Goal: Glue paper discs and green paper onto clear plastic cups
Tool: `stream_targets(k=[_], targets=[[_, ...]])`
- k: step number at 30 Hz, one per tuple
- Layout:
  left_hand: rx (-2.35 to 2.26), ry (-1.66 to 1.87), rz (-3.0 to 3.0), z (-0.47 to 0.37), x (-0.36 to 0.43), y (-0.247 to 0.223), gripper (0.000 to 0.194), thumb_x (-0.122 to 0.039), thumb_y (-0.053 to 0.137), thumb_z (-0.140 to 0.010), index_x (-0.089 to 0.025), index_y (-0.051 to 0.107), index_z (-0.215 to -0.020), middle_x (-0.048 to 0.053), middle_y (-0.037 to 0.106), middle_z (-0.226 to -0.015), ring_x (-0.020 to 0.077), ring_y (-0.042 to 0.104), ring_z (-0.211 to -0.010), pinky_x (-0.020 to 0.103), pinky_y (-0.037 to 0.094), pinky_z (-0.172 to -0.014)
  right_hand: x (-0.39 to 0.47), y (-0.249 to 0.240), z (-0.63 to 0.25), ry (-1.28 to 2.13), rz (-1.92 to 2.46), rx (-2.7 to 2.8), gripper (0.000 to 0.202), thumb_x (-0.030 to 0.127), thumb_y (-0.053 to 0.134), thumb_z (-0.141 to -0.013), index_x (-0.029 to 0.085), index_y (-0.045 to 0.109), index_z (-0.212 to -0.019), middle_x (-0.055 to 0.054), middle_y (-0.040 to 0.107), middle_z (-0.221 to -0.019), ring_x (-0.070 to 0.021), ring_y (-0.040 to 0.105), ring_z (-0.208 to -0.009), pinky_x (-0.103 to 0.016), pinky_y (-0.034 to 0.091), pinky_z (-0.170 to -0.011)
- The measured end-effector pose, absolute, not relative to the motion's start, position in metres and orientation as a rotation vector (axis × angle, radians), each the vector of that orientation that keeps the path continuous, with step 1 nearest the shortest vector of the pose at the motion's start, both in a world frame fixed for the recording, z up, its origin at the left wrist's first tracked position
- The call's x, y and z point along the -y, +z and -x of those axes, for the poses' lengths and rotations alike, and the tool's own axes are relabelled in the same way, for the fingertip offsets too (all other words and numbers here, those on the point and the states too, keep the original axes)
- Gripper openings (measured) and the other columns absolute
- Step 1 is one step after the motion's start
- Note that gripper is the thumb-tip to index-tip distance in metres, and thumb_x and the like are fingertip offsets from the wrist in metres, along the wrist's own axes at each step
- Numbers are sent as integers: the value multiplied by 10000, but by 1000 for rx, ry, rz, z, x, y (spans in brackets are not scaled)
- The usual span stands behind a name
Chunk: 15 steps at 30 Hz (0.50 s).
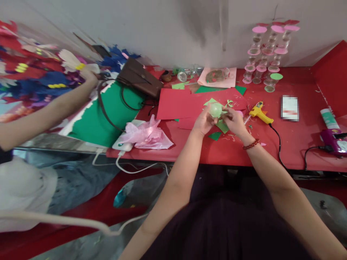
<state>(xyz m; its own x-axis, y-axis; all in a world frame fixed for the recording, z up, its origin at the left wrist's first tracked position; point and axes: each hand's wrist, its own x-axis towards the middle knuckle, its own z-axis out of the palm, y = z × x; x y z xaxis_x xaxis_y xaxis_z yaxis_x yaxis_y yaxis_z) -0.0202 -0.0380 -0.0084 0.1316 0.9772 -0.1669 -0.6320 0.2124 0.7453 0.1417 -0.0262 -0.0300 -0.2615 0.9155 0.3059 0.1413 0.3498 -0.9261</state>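
Observation:
Over the middle of the red table, my left hand (205, 121) is closed around a clear plastic cup (216, 109), with pale green showing at its round face. My right hand (233, 120) is closed at the cup's right side, its fingertips at the edge by a bit of green; whether they pinch paper or the cup I cannot tell. Red paper sheets (176, 104) and green paper scraps (222, 126) lie under and around both hands. Just right of my right hand rests a yellow glue gun (260, 113) with a black cord.
Stacked clear cups with pink discs (261, 68) stand at the back right. A white pixelated box (290, 108), a glue stick (330, 119) and a purple device (334, 141) are rightward. Leftward are a brown bag (141, 77), pink plastic bag (151, 135) and another person's arm (51, 99).

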Motion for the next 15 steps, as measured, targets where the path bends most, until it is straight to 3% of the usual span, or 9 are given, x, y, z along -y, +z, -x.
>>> stream_targets(k=[3, 5, 8, 11, 15], targets=[[-751, 1337, -572, 22, 36, -10, 370, -590, 667, -966, -276, 753, -1141, 20, 827, -1029, 97, 694, -598, 241, 600, -650, 25, -25, -146, 1026, 1048, 1553, 440, 646, 592, -964, 230, 656, -836, 3, 638, -620, -137, 585, -542, -271, 473, -536], [-747, 1352, -600, 23, 36, -12, 318, -539, 728, -945, -295, 748, -1147, 6, 818, -1041, 107, 723, -678, 241, 606, -711, 26, -22, -148, 1045, 1026, 1499, 513, 730, 568, -954, 231, 663, -886, -10, 678, -697, -126, 584, -550, -261, 461, -519], [-711, 1352, -684, 19, 40, -15, 359, -455, 823, -888, -339, 726, -1214, 1, 794, -1075, 180, 771, -928, 301, 607, -855, 28, -20, -145, 1107, 942, 1486, 562, 771, 657, -873, 254, 654, -1094, -42, 746, -989, -121, 643, -659, -246, 490, -530], [-661, 1311, -726, 12, 45, -14, 463, -384, 894, -824, -354, 716, -1250, 12, 766, -1087, 233, 755, -1069, 364, 590, -935, 28, -23, -142, 1137, 875, 1509, 604, 694, 787, -789, 262, 610, -1173, -58, 731, -1125, -140, 687, -760, -264, 569, -614], [-631, 1277, -643, 9, 49, -8, 532, -469, 890, -812, -377, 708, -1303, 38, 765, -1165, 287, 734, -1182, 433, 587, -1010, 29, -24, -143, 1006, 940, 1575, 455, 442, 801, -827, 259, 621, -1203, -59, 731, -1151, -153, 691, -780, -303, 611, -691]])
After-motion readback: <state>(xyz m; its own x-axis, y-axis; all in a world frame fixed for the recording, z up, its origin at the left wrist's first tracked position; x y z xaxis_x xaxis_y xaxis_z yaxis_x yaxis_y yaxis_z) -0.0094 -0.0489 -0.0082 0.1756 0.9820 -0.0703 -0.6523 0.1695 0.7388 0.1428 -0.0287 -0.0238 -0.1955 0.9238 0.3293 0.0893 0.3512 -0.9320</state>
